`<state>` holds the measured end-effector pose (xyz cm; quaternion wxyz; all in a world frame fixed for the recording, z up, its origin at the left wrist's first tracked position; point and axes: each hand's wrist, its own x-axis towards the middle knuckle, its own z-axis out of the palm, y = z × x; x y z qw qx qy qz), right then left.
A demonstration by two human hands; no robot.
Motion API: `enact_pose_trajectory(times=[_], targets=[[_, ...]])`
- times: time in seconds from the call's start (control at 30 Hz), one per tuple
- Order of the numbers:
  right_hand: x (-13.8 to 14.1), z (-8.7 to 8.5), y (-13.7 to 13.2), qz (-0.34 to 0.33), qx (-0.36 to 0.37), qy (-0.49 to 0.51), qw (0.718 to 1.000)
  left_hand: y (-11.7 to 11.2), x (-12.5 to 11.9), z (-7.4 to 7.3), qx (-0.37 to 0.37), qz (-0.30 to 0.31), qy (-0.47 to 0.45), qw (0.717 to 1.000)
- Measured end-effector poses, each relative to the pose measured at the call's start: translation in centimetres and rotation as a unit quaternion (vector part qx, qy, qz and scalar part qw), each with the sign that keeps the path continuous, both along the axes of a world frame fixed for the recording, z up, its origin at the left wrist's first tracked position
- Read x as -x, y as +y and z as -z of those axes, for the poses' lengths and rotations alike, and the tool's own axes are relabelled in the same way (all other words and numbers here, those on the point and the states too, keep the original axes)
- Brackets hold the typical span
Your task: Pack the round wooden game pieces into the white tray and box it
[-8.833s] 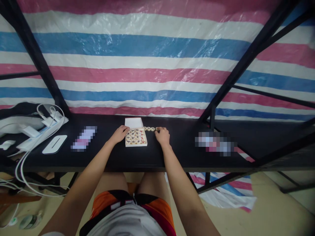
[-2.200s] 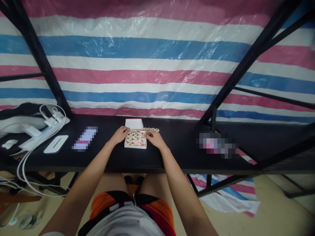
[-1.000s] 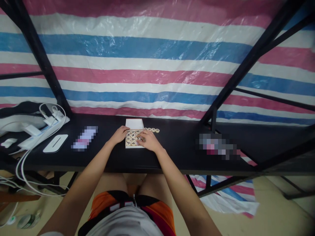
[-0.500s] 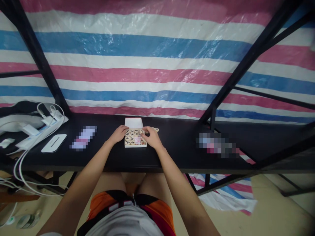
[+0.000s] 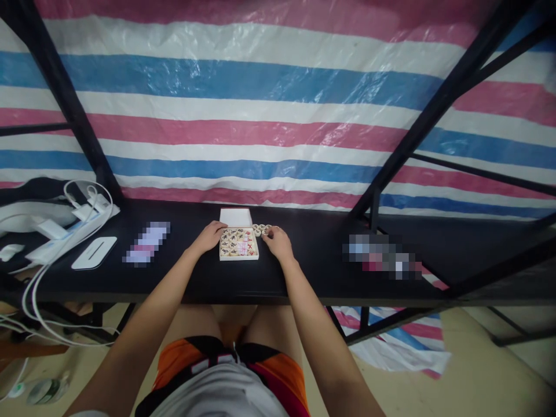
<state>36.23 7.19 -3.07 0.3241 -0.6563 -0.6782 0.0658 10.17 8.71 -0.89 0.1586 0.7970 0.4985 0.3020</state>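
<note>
A few xiangqi pieces (image 5: 256,227) lay out at two o'clock of the open box (image 5: 238,258), with many more left inside. The right hand (image 5: 280,242), fingers curled, touched one outside; the left hand (image 5: 211,236) met the box's ten o'clock corner, both grips unclear.

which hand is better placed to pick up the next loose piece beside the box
Probably the right hand: it is at the loose pieces right of the box, while the left hand is at the box's left edge.
</note>
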Motion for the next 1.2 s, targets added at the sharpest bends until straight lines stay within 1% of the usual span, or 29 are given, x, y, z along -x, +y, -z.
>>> enact_pose_trajectory(times=[0.2,0.27,0.33,0.4,0.53,0.6,0.67,0.83,0.9,1.0,1.07,1.13,1.2], targets=[[0.2,-0.3,-0.2,-0.014,0.008,0.010,1.000,0.0,0.0,-0.1,-0.002,0.001,0.003,1.000],[0.4,-0.6,-0.5,-0.009,-0.013,0.025,1.000,0.0,0.0,-0.1,-0.002,0.001,0.005,1.000],[0.9,-1.0,-0.8,-0.023,-0.048,0.030,0.998,0.0,0.0,-0.1,0.000,0.001,0.007,1.000],[1.6,-1.5,-1.2,-0.073,-0.082,0.015,0.994,0.1,0.0,0.0,-0.001,0.001,0.007,1.000],[3.1,-2.0,-1.8,-0.219,-0.106,-0.037,0.969,0.1,0.0,0.2,-0.008,0.004,0.004,1.000],[3.5,-1.9,-1.9,-0.257,-0.104,-0.047,0.960,0.1,0.0,0.1,-0.009,0.003,0.003,1.000],[3.6,-1.7,-1.8,-0.275,-0.100,-0.047,0.955,0.0,0.0,0.0,-0.008,0.002,0.004,1.000],[3.3,-1.1,-1.3,-0.285,-0.106,-0.031,0.952,-0.1,-0.1,-0.1,-0.004,0.006,0.008,1.000],[3.4,-1.0,-1.2,-0.285,-0.097,-0.023,0.953,0.0,-0.1,0.0,-0.003,0.004,0.008,1.000],[3.6,-1.1,-1.2,-0.284,-0.073,-0.012,0.956,0.1,0.0,0.1,-0.003,0.003,0.007,1.000],[3.6,-1.3,-1.3,-0.276,-0.071,-0.001,0.959,0.1,0.0,0.2,-0.003,0.006,0.008,1.000],[3.3,-1.6,-1.4,-0.246,-0.083,0.012,0.966,0.2,0.1,0.2,-0.002,0.006,0.008,1.000],[2.6,-1.9,-1.4,-0.178,-0.094,0.017,0.979,0.1,0.1,0.1,-0.001,0.005,0.009,1.000]])
